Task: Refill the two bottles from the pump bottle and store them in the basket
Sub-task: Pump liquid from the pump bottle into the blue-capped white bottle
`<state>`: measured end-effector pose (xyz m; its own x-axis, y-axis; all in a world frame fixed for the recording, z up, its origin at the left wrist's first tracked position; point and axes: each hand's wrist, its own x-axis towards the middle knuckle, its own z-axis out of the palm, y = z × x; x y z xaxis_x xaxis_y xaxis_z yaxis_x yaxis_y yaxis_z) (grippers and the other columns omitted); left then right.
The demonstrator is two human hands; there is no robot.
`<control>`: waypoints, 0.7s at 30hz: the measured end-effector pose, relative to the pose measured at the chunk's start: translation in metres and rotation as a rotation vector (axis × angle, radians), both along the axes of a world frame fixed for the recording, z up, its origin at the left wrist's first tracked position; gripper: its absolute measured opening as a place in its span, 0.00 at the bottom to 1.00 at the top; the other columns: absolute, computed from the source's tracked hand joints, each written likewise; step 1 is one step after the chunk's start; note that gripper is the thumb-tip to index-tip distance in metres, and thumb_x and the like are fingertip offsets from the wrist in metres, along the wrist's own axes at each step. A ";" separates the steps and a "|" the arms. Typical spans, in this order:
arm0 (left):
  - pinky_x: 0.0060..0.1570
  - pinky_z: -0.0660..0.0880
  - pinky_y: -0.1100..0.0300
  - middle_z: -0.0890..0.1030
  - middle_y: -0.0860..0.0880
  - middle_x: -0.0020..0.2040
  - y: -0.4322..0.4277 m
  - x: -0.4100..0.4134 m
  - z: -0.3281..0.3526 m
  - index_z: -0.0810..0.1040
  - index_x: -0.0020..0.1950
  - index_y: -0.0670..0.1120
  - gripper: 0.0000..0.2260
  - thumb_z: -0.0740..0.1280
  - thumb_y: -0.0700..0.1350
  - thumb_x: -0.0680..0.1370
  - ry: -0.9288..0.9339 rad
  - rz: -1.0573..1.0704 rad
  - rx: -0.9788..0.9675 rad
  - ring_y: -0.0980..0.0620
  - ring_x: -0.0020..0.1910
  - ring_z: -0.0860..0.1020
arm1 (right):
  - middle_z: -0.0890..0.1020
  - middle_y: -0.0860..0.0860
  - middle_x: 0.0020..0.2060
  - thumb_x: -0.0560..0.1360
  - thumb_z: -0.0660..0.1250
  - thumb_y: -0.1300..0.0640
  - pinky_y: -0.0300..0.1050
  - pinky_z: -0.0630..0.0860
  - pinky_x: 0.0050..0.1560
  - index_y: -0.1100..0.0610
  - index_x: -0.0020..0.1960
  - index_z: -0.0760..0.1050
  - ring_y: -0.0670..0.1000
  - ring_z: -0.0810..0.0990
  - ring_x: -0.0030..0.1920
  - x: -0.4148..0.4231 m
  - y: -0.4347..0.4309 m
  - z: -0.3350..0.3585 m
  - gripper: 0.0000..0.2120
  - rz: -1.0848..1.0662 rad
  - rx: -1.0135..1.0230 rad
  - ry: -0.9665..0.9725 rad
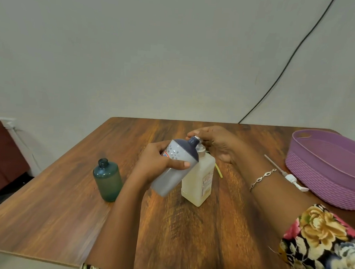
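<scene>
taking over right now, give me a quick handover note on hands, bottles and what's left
Left hand holds the grey bottle tilted, its open neck at the spout of the pump bottle.
Right hand lies over the pump head.
Green bottle stands uncapped further left; fill level unclear.
Basket at right shows no bottle inside; a loose pump lies beside it.
Left: finish filling, close both bottles, put them in the basket.

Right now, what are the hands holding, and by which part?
The left hand grips the grey bottle round its middle; the right hand rests on top of the pump bottle.
</scene>
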<state>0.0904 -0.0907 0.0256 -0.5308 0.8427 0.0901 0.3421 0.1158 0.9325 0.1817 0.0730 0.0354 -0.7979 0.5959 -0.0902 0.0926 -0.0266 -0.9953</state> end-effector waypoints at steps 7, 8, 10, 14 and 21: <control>0.32 0.75 0.66 0.81 0.51 0.43 -0.001 0.001 -0.002 0.78 0.49 0.49 0.13 0.75 0.41 0.67 -0.003 -0.016 -0.007 0.55 0.39 0.79 | 0.80 0.57 0.42 0.78 0.60 0.62 0.44 0.77 0.43 0.67 0.51 0.78 0.51 0.78 0.42 -0.001 -0.004 -0.004 0.10 -0.032 0.049 -0.039; 0.31 0.75 0.67 0.81 0.51 0.42 -0.001 0.002 -0.001 0.78 0.48 0.49 0.13 0.75 0.40 0.67 -0.002 -0.015 -0.002 0.55 0.38 0.79 | 0.80 0.57 0.41 0.78 0.61 0.62 0.43 0.76 0.43 0.67 0.51 0.77 0.51 0.78 0.41 -0.001 -0.005 -0.003 0.10 -0.044 0.056 -0.029; 0.30 0.74 0.67 0.81 0.52 0.41 -0.001 0.005 0.002 0.78 0.45 0.50 0.12 0.75 0.41 0.67 -0.009 -0.004 0.016 0.56 0.37 0.79 | 0.80 0.57 0.41 0.77 0.63 0.62 0.42 0.76 0.42 0.67 0.51 0.78 0.51 0.78 0.41 0.001 -0.004 0.001 0.09 -0.068 0.074 -0.003; 0.32 0.73 0.64 0.80 0.52 0.41 0.000 0.005 0.005 0.77 0.44 0.51 0.12 0.76 0.42 0.66 0.039 0.001 0.000 0.54 0.39 0.78 | 0.80 0.58 0.44 0.76 0.65 0.61 0.42 0.76 0.44 0.65 0.47 0.78 0.52 0.77 0.43 0.005 0.000 0.003 0.07 -0.060 0.003 0.008; 0.34 0.74 0.64 0.81 0.51 0.43 -0.001 0.004 -0.002 0.78 0.49 0.50 0.14 0.76 0.42 0.66 0.007 -0.003 -0.008 0.52 0.42 0.79 | 0.79 0.59 0.45 0.77 0.63 0.61 0.45 0.76 0.45 0.65 0.47 0.78 0.54 0.77 0.46 0.000 -0.004 -0.002 0.08 -0.058 -0.009 -0.059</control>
